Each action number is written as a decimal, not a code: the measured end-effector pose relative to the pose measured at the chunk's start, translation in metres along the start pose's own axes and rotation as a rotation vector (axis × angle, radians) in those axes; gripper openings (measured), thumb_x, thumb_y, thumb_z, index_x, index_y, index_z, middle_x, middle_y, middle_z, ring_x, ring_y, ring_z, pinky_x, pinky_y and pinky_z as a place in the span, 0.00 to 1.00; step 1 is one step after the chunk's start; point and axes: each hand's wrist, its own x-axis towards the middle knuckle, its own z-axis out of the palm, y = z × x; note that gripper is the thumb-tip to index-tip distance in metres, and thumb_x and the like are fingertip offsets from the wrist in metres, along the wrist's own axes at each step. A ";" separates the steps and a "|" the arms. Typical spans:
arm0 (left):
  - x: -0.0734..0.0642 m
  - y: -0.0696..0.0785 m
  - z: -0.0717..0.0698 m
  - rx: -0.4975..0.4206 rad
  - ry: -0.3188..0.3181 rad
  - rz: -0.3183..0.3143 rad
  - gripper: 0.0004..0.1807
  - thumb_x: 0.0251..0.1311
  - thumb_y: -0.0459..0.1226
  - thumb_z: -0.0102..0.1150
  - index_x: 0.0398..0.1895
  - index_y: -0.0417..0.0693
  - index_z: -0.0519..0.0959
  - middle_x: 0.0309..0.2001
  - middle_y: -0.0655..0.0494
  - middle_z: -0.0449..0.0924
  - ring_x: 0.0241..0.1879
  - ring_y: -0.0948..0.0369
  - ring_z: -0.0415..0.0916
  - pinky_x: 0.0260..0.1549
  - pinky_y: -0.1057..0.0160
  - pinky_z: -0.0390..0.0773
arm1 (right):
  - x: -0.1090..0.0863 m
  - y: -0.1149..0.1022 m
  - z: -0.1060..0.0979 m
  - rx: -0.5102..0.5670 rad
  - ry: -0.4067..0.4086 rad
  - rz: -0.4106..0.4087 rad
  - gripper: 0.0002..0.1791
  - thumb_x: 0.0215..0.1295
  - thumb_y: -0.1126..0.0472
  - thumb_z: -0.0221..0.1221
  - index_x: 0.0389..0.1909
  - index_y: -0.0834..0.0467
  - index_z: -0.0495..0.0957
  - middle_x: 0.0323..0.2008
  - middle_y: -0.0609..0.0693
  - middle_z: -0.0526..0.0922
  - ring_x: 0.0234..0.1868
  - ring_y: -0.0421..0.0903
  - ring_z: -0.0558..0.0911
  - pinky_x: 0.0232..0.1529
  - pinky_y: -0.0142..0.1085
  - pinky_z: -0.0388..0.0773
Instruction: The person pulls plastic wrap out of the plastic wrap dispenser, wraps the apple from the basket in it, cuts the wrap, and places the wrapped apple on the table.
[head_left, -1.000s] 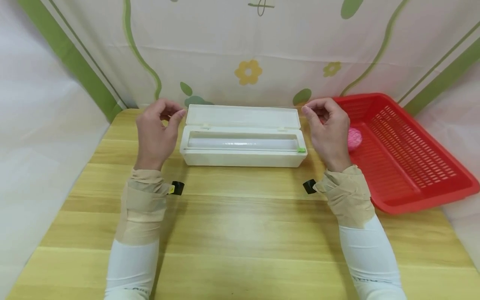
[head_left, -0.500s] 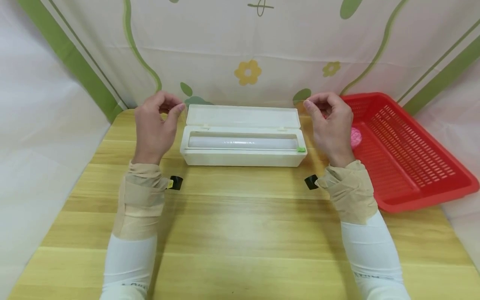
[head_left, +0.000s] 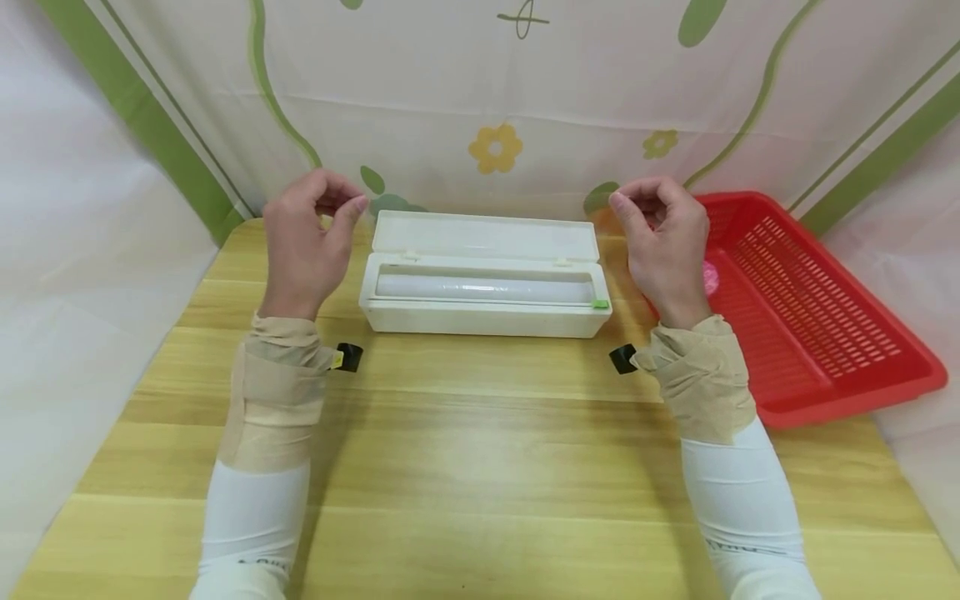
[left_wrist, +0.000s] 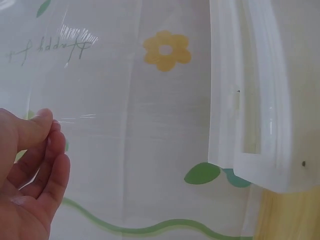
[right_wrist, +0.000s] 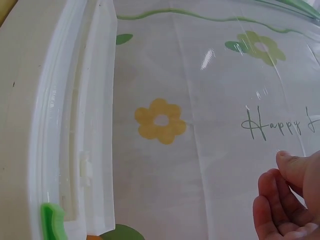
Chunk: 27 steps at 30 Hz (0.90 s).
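Left hand (head_left: 307,242), right hand (head_left: 670,246): thumb and fingertips of each pinched narrow on clear film (left_wrist: 87,116) (seen mainly as glints), which spans between them near the tipped-back lid (head_left: 486,237). White box (head_left: 483,321) on wooden table (head_left: 480,467), roll (head_left: 480,288) inside; red basket (head_left: 926,379) to its right, pink object (head_left: 710,279) within

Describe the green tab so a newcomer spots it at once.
On the table stands a long white box, its lid open. Follow its front rim to the right end. The tab sits there, bright green where the rest of the box is white.
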 end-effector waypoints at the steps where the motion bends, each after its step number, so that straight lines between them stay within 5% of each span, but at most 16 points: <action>1: 0.001 0.000 0.000 0.000 0.001 0.001 0.08 0.72 0.31 0.64 0.41 0.30 0.84 0.39 0.39 0.88 0.37 0.58 0.80 0.42 0.77 0.73 | 0.001 0.000 0.000 -0.002 0.001 -0.001 0.09 0.74 0.60 0.64 0.47 0.63 0.84 0.41 0.48 0.85 0.41 0.38 0.80 0.45 0.26 0.76; 13: 0.010 0.006 0.000 0.007 -0.014 -0.005 0.08 0.72 0.32 0.64 0.42 0.31 0.84 0.41 0.41 0.88 0.38 0.61 0.78 0.41 0.77 0.72 | 0.009 -0.002 -0.006 0.006 -0.020 -0.024 0.10 0.74 0.60 0.65 0.47 0.63 0.84 0.35 0.34 0.81 0.37 0.37 0.81 0.40 0.26 0.75; 21: 0.018 0.009 -0.008 0.052 -0.054 -0.002 0.09 0.74 0.34 0.62 0.43 0.33 0.84 0.42 0.40 0.88 0.40 0.55 0.80 0.42 0.76 0.71 | 0.020 -0.011 -0.011 -0.071 -0.071 -0.035 0.10 0.75 0.60 0.64 0.49 0.63 0.84 0.40 0.40 0.82 0.41 0.37 0.79 0.44 0.25 0.75; 27: 0.024 0.013 -0.011 0.067 -0.047 0.022 0.09 0.74 0.34 0.62 0.43 0.33 0.84 0.41 0.40 0.88 0.40 0.53 0.81 0.41 0.76 0.70 | 0.029 -0.018 -0.018 -0.102 -0.112 -0.030 0.10 0.74 0.59 0.65 0.48 0.62 0.84 0.37 0.33 0.80 0.41 0.36 0.79 0.46 0.25 0.76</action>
